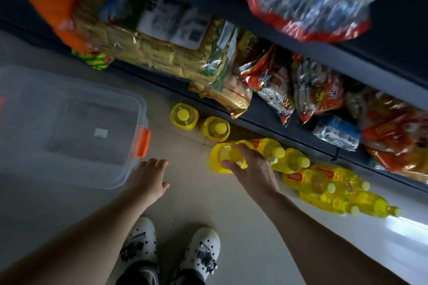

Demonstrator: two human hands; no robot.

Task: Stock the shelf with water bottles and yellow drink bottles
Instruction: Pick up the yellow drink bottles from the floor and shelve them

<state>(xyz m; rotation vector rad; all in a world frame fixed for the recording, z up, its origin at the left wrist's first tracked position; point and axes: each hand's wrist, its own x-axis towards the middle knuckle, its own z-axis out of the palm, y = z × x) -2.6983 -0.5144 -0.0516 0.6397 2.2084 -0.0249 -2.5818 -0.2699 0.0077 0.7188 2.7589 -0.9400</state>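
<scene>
Clear lidded plastic storage bin (69,122), 9 o'clock: contents indiscernible. Yellow plastic drink bottles (319,183), about ten, on floor from centre to 4 o'clock. Right hand (252,169) grips one bottle (228,157); left hand (148,180) spread, holding nothing.

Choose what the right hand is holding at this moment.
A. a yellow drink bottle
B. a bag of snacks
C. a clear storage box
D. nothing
A: the right hand is closed around the top of a yellow drink bottle standing on the floor.
</scene>
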